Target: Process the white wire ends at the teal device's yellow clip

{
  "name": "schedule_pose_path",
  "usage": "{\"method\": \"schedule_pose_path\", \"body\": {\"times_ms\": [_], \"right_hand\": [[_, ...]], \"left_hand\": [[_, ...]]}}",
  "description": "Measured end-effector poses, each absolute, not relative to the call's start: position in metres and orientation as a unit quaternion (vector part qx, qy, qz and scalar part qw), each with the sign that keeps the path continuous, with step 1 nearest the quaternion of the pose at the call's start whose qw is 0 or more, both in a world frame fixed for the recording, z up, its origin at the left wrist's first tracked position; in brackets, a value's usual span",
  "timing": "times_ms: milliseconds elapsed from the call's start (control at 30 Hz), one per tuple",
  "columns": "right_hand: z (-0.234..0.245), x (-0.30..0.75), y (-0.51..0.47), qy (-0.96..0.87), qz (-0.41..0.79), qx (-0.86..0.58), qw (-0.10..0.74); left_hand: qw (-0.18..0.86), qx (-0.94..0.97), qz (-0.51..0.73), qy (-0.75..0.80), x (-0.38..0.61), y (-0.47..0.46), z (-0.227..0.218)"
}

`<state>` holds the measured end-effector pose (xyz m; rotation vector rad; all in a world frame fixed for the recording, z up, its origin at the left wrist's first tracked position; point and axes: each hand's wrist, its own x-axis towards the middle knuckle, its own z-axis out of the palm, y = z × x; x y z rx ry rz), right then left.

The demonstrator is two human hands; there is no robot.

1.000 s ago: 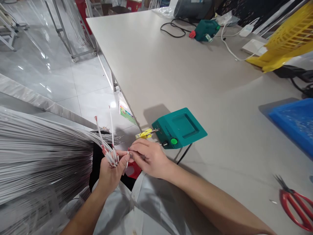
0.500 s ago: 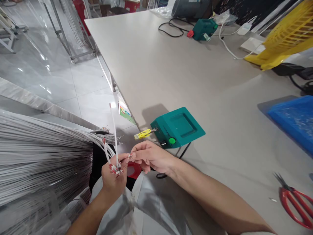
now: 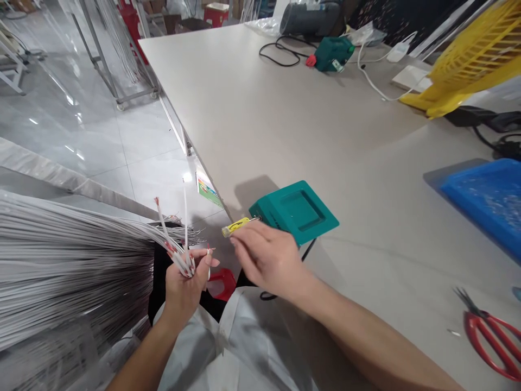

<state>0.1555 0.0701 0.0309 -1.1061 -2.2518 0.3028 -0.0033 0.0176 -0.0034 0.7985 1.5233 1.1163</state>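
My left hand is closed around a bundle of white cables with reddish ends. Two cables rise above the rest. Between its thumb and forefinger it pinches one cable end, where thin red and pale strands stick out. My right hand is over the table edge, its thumb and forefinger drawn together; whatever is between them, if anything, is hidden. Those fingertips overlap the yellow piece on the shaft of the green machine; I cannot tell whether they touch it. The hand covers the machine's front button.
Many white cables lie in a thick mass at the left. On the table are red-handled scissors, a blue tray, a yellow fan and a second green machine. A red stool is below the hands.
My right hand has left the cable end at my left fingers and moved up and right to the yellow piece. The bundle in my left hand has tilted, its ends fanning up and left.
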Motion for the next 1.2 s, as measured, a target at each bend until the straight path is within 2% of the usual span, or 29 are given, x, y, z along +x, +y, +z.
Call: {"method": "schedule_pose_path", "body": {"times_ms": [100,200,367,567,800,1033,1200], "right_hand": [[0.038,0.169,0.082,-0.877,0.008,-0.423,0.229],[0.035,0.178,0.089,-0.907,-0.007,-0.4,0.133],[0.029,0.178,0.098,-0.912,0.024,-0.375,0.162],[0.036,0.172,0.117,-0.936,-0.024,-0.343,0.069],[0.039,0.174,0.122,-0.943,-0.011,-0.327,0.063],[0.042,0.173,0.12,-0.94,-0.04,-0.338,-0.035],[0.047,0.172,0.119,-0.938,-0.054,-0.337,-0.058]], "left_hand": [[0.532,0.328,0.481,0.614,-0.003,0.024,-0.002],[0.543,0.331,0.492,0.595,-0.001,0.031,-0.004],[0.555,0.333,0.497,0.579,0.004,0.04,-0.007],[0.571,0.338,0.502,0.555,0.006,0.043,-0.012],[0.549,0.351,0.49,0.58,0.011,0.041,-0.014],[0.552,0.347,0.482,0.586,0.016,0.039,-0.017],[0.542,0.354,0.468,0.601,0.018,0.04,-0.02]]}}
